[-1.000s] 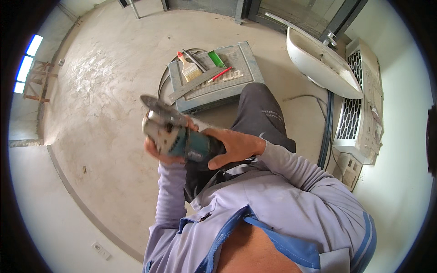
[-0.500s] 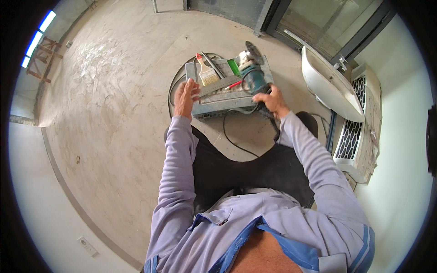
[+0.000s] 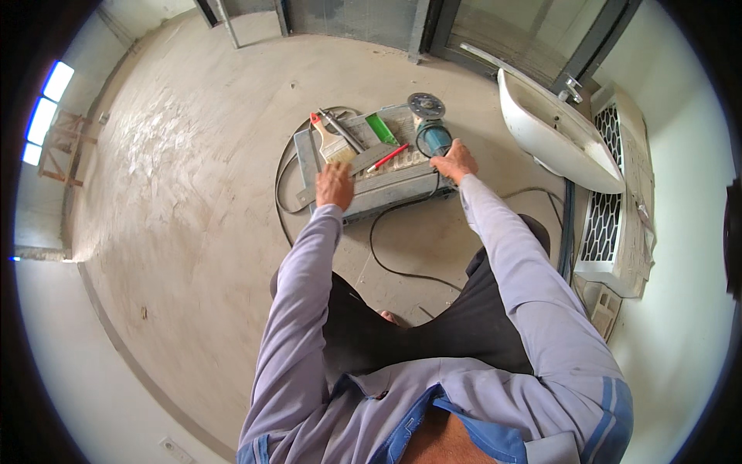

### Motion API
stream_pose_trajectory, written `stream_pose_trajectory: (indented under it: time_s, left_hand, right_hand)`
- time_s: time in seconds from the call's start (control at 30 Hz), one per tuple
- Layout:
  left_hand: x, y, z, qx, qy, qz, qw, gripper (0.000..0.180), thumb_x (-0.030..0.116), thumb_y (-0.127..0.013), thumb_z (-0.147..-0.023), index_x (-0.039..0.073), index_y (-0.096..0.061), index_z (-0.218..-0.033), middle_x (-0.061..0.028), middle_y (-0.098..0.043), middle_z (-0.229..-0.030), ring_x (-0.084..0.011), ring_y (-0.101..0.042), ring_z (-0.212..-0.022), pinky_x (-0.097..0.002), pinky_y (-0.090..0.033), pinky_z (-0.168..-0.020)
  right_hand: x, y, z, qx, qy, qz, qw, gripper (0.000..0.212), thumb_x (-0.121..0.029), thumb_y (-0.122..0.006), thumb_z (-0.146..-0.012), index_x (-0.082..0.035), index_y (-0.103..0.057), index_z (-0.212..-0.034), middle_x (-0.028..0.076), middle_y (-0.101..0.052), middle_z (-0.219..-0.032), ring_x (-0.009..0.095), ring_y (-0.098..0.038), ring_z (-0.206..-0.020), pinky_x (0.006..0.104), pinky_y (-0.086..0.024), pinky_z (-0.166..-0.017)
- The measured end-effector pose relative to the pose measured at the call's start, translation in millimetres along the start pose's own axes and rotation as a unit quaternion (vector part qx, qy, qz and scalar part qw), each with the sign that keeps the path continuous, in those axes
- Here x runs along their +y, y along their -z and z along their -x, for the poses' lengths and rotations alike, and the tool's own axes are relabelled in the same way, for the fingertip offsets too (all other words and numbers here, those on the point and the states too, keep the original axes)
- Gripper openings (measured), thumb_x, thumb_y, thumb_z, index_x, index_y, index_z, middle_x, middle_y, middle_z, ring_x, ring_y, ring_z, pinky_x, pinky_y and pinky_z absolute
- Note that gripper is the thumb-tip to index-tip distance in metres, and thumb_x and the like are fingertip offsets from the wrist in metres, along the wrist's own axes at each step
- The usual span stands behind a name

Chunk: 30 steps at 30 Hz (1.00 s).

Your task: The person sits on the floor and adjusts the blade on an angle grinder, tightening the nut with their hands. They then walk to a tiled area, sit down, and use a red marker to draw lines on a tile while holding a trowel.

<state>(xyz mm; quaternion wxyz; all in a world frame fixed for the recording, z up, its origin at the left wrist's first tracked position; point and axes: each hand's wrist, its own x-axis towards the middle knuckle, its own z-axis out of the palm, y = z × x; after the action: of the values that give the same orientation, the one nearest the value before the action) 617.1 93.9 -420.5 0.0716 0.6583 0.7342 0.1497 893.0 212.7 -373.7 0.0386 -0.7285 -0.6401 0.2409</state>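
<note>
An angle grinder (image 3: 435,139), teal with a metal disc at its far end, is at the right end of a grey tool case (image 3: 363,203). My right hand (image 3: 457,161) is closed round the near end of its body. The disc faces up. My left hand (image 3: 335,185) is over the case's near left edge, fingers stretched forward, partly covering a metal square (image 3: 309,195). Just beyond these fingers lies a paintbrush (image 3: 334,145) with a red-tipped handle. Beside it are a dark pen-like tool (image 3: 342,130), a green piece (image 3: 380,129) and a red pencil (image 3: 388,158).
A black cord (image 3: 372,236) curves over the floor towards my legs, and a dark loop (image 3: 280,185) lies left of the case. To the right are a white washbasin (image 3: 533,127) and a white panel with hexagonal mesh (image 3: 607,220). A glass door (image 3: 518,39) stands beyond.
My right hand has lowered the grinder onto or close to the case, its disc now turned up. My left hand has moved down and slightly right, its fingers now stretched forward over the square.
</note>
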Motion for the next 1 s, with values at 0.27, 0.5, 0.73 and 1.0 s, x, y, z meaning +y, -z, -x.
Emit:
stream_pose_trajectory:
  time_s: [0.27,0.5,0.73,1.0]
  left_hand:
    - [60,-40,-25,-0.026,-0.038,-0.023,0.999,0.035,0.026,-0.065,-0.084,0.012,-0.061,-0.116,-0.0079,-0.059,-0.114,-0.0269,-0.053,-0.114,-0.0422,-0.041,-0.092]
    - [66,-51,-44,0.020,-0.026,-0.045,0.998,0.019,0.021,-0.059,-0.087,0.012,-0.068,-0.101,-0.0071,-0.062,-0.109,-0.0245,-0.053,-0.109,-0.0412,-0.040,-0.088]
    - [62,-43,-53,-0.053,0.023,-0.139,0.989,0.023,0.017,-0.055,-0.087,0.006,-0.067,-0.103,-0.0130,-0.062,-0.112,-0.0276,-0.051,-0.113,-0.0413,-0.037,-0.093]
    - [55,39,-30,-0.102,0.072,-0.057,0.991,0.024,0.026,-0.054,-0.090,0.009,-0.067,-0.100,-0.0133,-0.066,-0.107,-0.0347,-0.062,-0.098,-0.0461,-0.048,-0.081]
  right_hand:
    - [7,-18,14,0.070,0.077,-0.008,0.995,0.063,-0.041,-0.069,-0.073,-0.007,-0.041,-0.118,0.019,-0.051,-0.119,0.039,-0.059,-0.105,0.0499,-0.050,-0.086]
    - [12,-21,20,0.052,0.094,-0.025,0.994,0.097,-0.055,-0.068,-0.073,-0.010,-0.024,-0.147,0.022,-0.038,-0.142,0.042,-0.047,-0.124,0.0494,-0.046,-0.098]
    - [10,-5,12,0.155,0.165,-0.022,0.974,0.088,-0.047,-0.069,-0.076,-0.009,-0.030,-0.144,0.021,-0.038,-0.142,0.040,-0.043,-0.127,0.0502,-0.044,-0.099]
    - [-48,58,91,0.028,0.313,-0.092,0.945,0.060,-0.010,-0.052,-0.084,-0.022,-0.043,-0.142,0.019,-0.068,-0.085,0.039,-0.065,-0.074,0.0488,-0.052,-0.066]
